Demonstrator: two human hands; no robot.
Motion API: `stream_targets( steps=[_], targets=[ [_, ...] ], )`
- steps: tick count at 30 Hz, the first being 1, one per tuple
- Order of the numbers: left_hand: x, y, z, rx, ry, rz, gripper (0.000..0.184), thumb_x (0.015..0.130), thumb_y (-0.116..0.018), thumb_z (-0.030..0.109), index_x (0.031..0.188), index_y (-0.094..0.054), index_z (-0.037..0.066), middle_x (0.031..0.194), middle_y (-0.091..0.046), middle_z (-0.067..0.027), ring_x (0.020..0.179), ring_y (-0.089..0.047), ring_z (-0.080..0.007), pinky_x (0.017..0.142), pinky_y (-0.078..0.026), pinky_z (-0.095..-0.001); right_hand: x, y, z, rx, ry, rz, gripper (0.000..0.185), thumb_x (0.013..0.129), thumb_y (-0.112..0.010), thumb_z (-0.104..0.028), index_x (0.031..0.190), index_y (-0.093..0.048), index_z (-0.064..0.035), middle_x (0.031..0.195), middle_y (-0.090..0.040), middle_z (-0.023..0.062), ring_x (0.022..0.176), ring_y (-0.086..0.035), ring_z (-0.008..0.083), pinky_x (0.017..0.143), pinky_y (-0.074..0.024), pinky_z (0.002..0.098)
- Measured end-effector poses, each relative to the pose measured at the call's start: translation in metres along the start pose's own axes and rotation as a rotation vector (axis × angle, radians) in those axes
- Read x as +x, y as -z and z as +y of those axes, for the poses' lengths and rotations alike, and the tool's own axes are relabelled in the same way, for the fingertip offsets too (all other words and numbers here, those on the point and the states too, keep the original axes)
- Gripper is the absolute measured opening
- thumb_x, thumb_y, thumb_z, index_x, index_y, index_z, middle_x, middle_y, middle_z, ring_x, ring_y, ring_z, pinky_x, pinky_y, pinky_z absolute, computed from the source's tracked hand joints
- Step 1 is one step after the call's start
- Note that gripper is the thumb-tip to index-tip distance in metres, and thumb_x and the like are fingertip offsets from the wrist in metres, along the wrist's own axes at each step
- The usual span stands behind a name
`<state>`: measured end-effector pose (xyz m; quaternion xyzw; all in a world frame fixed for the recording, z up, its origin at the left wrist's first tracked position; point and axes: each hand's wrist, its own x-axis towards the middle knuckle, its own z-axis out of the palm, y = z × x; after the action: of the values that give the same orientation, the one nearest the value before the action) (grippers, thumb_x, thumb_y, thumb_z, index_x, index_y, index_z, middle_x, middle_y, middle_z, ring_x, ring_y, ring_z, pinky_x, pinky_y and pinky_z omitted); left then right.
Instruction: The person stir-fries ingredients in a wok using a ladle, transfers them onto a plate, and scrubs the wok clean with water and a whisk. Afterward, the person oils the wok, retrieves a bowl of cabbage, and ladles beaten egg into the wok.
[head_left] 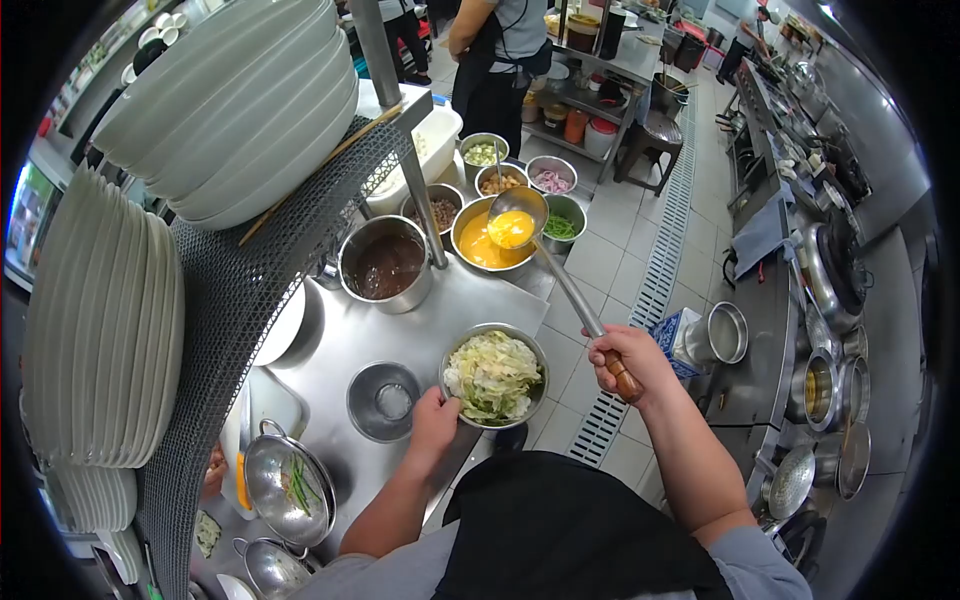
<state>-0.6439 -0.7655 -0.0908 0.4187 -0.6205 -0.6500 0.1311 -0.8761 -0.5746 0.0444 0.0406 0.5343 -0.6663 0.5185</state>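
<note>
My right hand (622, 362) is closed around the wooden handle of a long metal ladle (575, 290). The ladle's bowl holds yellow liquid, like beaten egg, and is over a metal pot of the same yellow liquid (475, 240). With my left hand (436, 420) I grip the rim of a metal bowl (545, 362) filled with shredded cabbage and what looks like rice (492, 375). An empty metal bowl (384, 400) sits on the steel counter (345, 340), left of the cabbage bowl.
Pots of dark sauce (385, 265), onion (551, 180) and chopped greens (563, 222) surround the egg pot. Stacked plates (110, 320) load a mesh shelf at left. Colanders (288, 482) lie lower left, near another person's hand (215, 470). A person (515, 50) stands beyond the counter.
</note>
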Motion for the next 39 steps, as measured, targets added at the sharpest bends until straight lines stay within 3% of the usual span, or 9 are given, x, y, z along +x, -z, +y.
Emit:
stream_targets(
  steps=[5,10,26,39],
  targets=[
    [0.011,-0.003,0.012,-0.062,-0.054,0.012,0.011,0.079,-0.053,0.007,0.081,-0.057,-0.003,0.07,-0.058,-0.0041,0.061,-0.052,-0.0102,0.054,-0.044,-0.0274,-0.006,0.006,-0.005,0.001,0.049,-0.005,0.025,0.082,-0.05,-0.006,0.105,-0.05,0.003,0.064,-0.051,0.0062,0.038,-0.046,0.0138,0.035,-0.0375,0.0243],
    [0.015,-0.007,0.031,-0.219,0.053,-0.02,0.014,0.079,-0.049,0.004,0.087,-0.058,-0.002,0.079,-0.062,-0.0054,0.065,-0.057,-0.0112,0.056,-0.048,-0.0264,-0.015,0.003,-0.013,0.023,0.068,-0.032,0.026,0.083,-0.049,-0.005,0.107,-0.05,0.0033,0.064,-0.051,0.0059,0.038,-0.047,0.0135,0.035,-0.0378,0.024],
    [0.033,-0.014,0.053,-0.178,0.094,0.009,0.021,0.08,-0.047,0.007,0.097,-0.056,-0.003,0.086,-0.063,-0.0103,0.068,-0.062,-0.0158,0.059,-0.052,-0.0281,-0.029,-0.002,-0.023,0.159,0.06,-0.11,0.029,0.086,-0.045,-0.007,0.112,-0.047,0.0042,0.066,-0.05,0.0066,0.039,-0.046,0.0122,0.035,-0.0374,0.0239],
    [0.109,-0.06,0.085,-0.288,-0.014,0.112,0.02,0.082,-0.048,0.01,0.087,-0.057,-0.007,0.074,-0.063,-0.014,0.054,-0.06,-0.0181,0.045,-0.045,-0.029,-0.092,-0.027,-0.022,0.391,0.042,-0.223,0.036,0.086,-0.043,-0.01,0.118,-0.044,0.0062,0.067,-0.048,0.0074,0.038,-0.044,0.0139,0.031,-0.0347,0.0263]
  ],
)
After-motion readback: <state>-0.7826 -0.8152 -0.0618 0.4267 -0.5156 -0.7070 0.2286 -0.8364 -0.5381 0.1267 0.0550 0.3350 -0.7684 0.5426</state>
